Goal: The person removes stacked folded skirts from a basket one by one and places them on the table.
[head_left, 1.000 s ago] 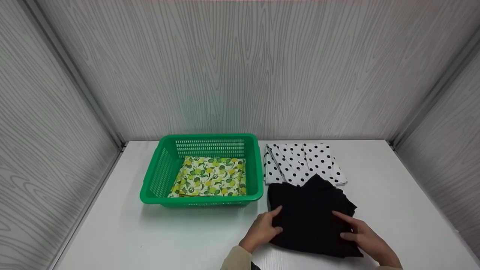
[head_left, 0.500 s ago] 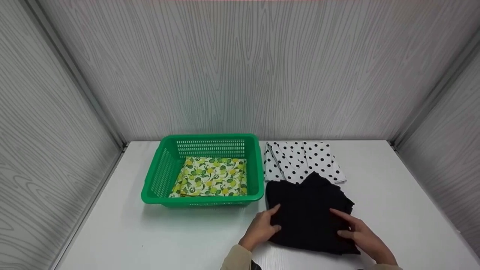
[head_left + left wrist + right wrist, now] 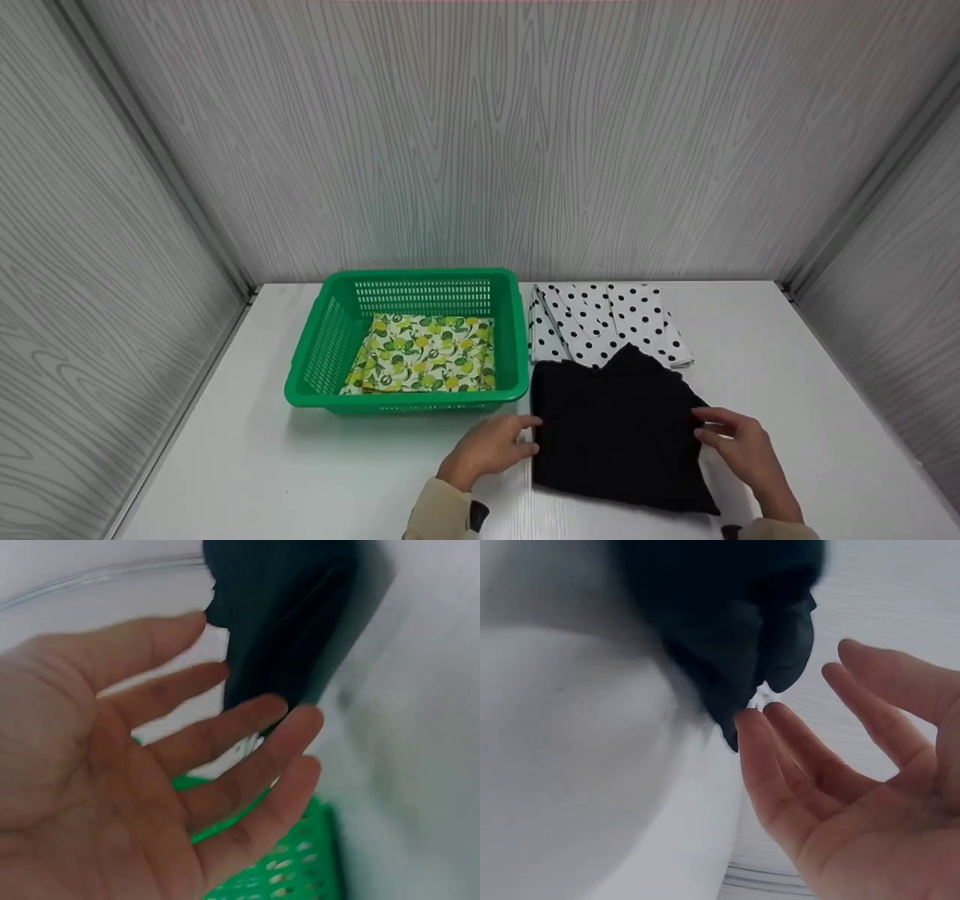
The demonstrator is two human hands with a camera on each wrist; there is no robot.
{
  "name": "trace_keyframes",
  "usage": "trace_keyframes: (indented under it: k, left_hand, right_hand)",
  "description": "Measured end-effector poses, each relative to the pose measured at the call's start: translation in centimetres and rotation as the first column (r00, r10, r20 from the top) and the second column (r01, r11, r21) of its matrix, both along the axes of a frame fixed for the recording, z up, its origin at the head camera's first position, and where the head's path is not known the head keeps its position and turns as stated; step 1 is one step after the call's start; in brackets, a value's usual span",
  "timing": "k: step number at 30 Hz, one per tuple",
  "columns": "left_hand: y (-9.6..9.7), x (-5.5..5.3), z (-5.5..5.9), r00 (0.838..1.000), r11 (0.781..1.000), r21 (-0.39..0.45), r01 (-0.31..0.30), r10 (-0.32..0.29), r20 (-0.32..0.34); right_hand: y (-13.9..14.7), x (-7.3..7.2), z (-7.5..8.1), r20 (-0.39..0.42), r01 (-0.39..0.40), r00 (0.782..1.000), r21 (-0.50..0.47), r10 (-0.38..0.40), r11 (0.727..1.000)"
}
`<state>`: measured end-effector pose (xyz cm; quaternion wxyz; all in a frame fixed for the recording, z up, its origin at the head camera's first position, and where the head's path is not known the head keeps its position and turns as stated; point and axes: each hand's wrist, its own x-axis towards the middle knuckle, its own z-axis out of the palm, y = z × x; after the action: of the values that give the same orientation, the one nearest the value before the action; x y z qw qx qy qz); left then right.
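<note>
A folded black cloth (image 3: 615, 442) lies on the white table, its back corner overlapping a polka-dot cloth. At its left edge is my left hand (image 3: 491, 444), fingertips at the fold; the left wrist view shows this hand (image 3: 150, 757) with spread, fairly straight fingers and nothing in the palm. By the cloth's right edge my right hand (image 3: 742, 442) has its fingertips at the fabric. In the right wrist view, the fingers (image 3: 817, 765) are loosely extended, a few tips near the hanging dark edge, without a visible pinch.
A green plastic basket (image 3: 517, 352) stands to the left, holding folded lemon-print cloth (image 3: 427, 356). Behind the black cloth lies the white polka-dot cloth (image 3: 641, 319). Grey wood-grain panels (image 3: 480, 150) enclose the table (image 3: 300, 480) at the back and sides.
My left hand has drawn back leftward off the top of the black cloth to its edge. My right hand has shifted outward and slightly away from me. The cloth's sides look straighter.
</note>
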<state>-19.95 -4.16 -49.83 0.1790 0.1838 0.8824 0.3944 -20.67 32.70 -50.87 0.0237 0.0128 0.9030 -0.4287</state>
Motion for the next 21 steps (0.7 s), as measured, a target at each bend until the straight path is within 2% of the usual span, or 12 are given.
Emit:
trace_keyframes:
  k: [2,4,6,8,10,13,17,21]
  left_hand:
    - [-0.8,0.0,0.9,0.998,0.994,0.086,0.068,-0.067,-0.021]
    - [-1.5,-0.1,1.6,0.994,0.975,0.197,0.104,-0.099,-0.039]
    - [-2.2,-0.3,2.1,0.993,0.953,0.285,0.105,-0.085,-0.083]
    - [-3.0,-0.7,2.6,0.992,0.941,0.332,0.072,-0.032,-0.125]
    - [-3.8,-1.0,3.0,0.986,0.938,0.344,0.033,0.026,-0.164]
    - [-5.1,-1.3,3.3,0.977,0.942,0.337,-0.008,0.08,-0.2]
    - [-6.5,-1.7,3.6,0.962,0.95,0.311,-0.039,0.12,-0.245]
    - [-7.4,-2.1,3.8,0.953,0.955,0.289,-0.072,0.152,-0.263]
  right_hand:
    - [-0.7,-0.3,0.5,-0.033,0.003,0.999,0.003,-0.003,1.0]
    - [-1.5,-0.7,1.1,-0.065,-0.012,0.998,0.004,0.012,1.0]
    - [-2.5,-1.1,1.6,-0.095,-0.038,0.995,-0.001,0.038,0.999]
    - [-3.5,-1.7,2.1,-0.128,-0.071,0.989,-0.01,0.069,0.997]
    - [-4.6,-2.3,2.6,-0.16,-0.109,0.982,-0.011,0.106,0.994]
    - [-6.2,-3.2,3.4,-0.202,-0.161,0.967,-0.013,0.155,0.987]
    - [-8.2,-4.1,4.4,-0.234,-0.226,0.949,-0.045,0.21,0.973]
    - [-10.3,-4.8,4.8,-0.243,-0.274,0.938,-0.089,0.246,0.958]
